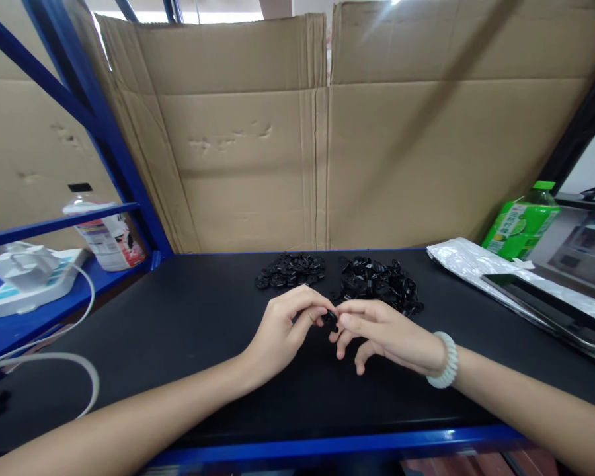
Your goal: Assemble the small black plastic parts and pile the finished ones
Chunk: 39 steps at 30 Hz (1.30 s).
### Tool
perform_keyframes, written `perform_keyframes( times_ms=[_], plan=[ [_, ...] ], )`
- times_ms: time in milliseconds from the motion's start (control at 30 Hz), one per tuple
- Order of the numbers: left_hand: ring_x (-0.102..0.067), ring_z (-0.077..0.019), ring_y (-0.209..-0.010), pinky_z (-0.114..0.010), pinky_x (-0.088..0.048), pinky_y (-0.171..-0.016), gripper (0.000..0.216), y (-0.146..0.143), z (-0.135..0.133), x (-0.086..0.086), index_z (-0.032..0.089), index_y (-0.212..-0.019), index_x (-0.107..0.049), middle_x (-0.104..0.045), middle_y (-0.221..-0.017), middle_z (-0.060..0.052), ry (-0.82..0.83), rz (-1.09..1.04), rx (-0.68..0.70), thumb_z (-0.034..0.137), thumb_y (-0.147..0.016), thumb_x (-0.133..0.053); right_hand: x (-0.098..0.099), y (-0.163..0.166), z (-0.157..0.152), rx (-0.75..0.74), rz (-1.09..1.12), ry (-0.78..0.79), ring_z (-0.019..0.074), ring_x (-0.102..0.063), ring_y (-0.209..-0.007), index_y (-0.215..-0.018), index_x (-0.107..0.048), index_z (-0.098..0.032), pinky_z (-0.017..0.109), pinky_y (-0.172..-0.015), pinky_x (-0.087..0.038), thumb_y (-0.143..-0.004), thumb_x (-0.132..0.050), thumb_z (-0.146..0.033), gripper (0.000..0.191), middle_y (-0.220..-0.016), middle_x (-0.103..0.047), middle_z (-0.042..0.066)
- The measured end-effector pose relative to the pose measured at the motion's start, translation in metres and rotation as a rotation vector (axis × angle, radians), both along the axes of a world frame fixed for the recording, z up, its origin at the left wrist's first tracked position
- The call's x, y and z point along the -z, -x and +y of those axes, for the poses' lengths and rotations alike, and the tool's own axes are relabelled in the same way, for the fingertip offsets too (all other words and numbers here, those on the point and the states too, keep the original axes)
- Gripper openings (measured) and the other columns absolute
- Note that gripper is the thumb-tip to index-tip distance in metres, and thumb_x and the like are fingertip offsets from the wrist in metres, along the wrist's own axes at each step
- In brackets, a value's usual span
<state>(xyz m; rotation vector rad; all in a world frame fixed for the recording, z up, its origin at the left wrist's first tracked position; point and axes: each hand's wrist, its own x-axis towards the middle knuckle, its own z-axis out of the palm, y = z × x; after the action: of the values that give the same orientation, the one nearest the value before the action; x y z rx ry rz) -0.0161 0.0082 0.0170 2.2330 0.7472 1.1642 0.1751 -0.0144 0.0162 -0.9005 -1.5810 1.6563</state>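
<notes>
My left hand (283,328) and my right hand (377,330) meet at the middle of a black table top (188,330). Both pinch one small black plastic part (330,319) between their fingertips. A white bead bracelet (445,360) sits on my right wrist. Just beyond the hands lie two heaps of small black parts: a flat heap (291,270) on the left and a taller, glossier heap (377,281) on the right. The right hand is nearest the taller heap.
Cardboard sheets (322,139) wall off the back. A blue rack post (104,132) and shelf at left carry a plastic bottle (106,231), a white device (30,277) and a white cable (74,370). At right lie a silvery bag (476,261), a green bottle (523,225) and a phone (540,301).
</notes>
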Motion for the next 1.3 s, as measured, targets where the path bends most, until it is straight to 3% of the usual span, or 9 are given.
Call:
perform_keyframes(
  times_ms=[100, 233, 500, 867, 1033, 1200, 1300],
  plan=[
    [-0.060, -0.0144, -0.076, -0.026, -0.050, -0.071, 0.022, -0.001, -0.004, -0.002, 0.016, -0.089, -0.070, -0.063, -0.085, -0.006, 0.004, -0.004, 0.099, 0.012, -0.089, -0.048, 0.001, -0.001, 0.000, -0.092, 0.065, 0.107, 0.0155, -0.065, -0.078, -0.097, -0.059, -0.009, 0.022, -0.058, -0.054, -0.081, -0.063, -0.034, 0.030, -0.088, -0.061, 0.009],
    [-0.059, -0.0164, -0.085, -0.030, -0.050, -0.079, 0.020, -0.002, -0.009, -0.004, 0.019, -0.099, -0.070, -0.063, -0.099, -0.007, 0.039, -0.021, 0.156, 0.015, -0.085, -0.056, 0.000, -0.003, 0.001, -0.066, 0.124, 0.121, 0.0165, -0.065, -0.083, -0.099, -0.061, -0.009, 0.025, -0.066, -0.054, -0.077, -0.068, -0.027, 0.029, -0.087, -0.063, 0.008],
    [-0.062, -0.0179, -0.083, -0.031, -0.053, -0.077, 0.026, -0.002, -0.004, 0.000, 0.017, -0.098, -0.071, -0.067, -0.091, -0.007, 0.119, -0.097, 0.173, 0.018, -0.073, -0.073, 0.000, -0.006, 0.001, -0.088, 0.185, 0.179, 0.0169, -0.065, -0.087, -0.100, -0.061, -0.013, 0.030, -0.076, -0.053, -0.073, -0.071, -0.018, 0.029, -0.091, -0.060, 0.005],
    [-0.064, -0.0185, -0.088, -0.028, -0.054, -0.073, 0.020, -0.005, -0.009, -0.001, 0.018, -0.094, -0.071, -0.068, -0.099, -0.008, 0.068, -0.027, 0.217, 0.014, -0.075, -0.069, 0.002, -0.004, 0.002, -0.134, 0.251, 0.234, 0.0119, -0.060, -0.082, -0.091, -0.064, -0.012, 0.032, -0.083, -0.051, -0.070, -0.070, -0.012, 0.021, -0.092, -0.060, 0.004],
    [-0.064, -0.0167, -0.078, -0.027, -0.054, -0.069, 0.019, -0.005, -0.009, 0.001, 0.017, -0.094, -0.071, -0.069, -0.091, -0.007, 0.090, -0.008, 0.197, 0.017, -0.075, -0.069, 0.001, -0.003, 0.001, -0.131, 0.229, 0.228, 0.0130, -0.060, -0.084, -0.088, -0.064, -0.013, 0.036, -0.086, -0.050, -0.070, -0.067, -0.010, 0.019, -0.088, -0.060, 0.003],
    [-0.066, -0.0174, -0.077, -0.027, -0.055, -0.071, 0.020, -0.007, -0.012, 0.000, 0.015, -0.091, -0.072, -0.070, -0.084, -0.007, 0.133, 0.006, 0.156, 0.014, -0.070, -0.073, -0.002, 0.000, -0.001, -0.183, 0.207, 0.226, 0.0119, -0.061, -0.085, -0.098, -0.062, -0.014, 0.039, -0.090, -0.048, -0.069, -0.057, -0.002, 0.032, -0.099, -0.060, 0.004],
    [-0.064, -0.0152, -0.067, -0.027, -0.055, -0.067, 0.021, -0.008, -0.014, -0.001, 0.015, -0.090, -0.073, -0.070, -0.079, -0.006, 0.110, 0.029, 0.127, 0.014, -0.069, -0.073, -0.002, 0.002, -0.002, -0.242, 0.217, 0.209, 0.0145, -0.063, -0.090, -0.102, -0.060, -0.016, 0.039, -0.091, -0.047, -0.066, -0.051, 0.001, 0.040, -0.101, -0.059, 0.003]
  ],
)
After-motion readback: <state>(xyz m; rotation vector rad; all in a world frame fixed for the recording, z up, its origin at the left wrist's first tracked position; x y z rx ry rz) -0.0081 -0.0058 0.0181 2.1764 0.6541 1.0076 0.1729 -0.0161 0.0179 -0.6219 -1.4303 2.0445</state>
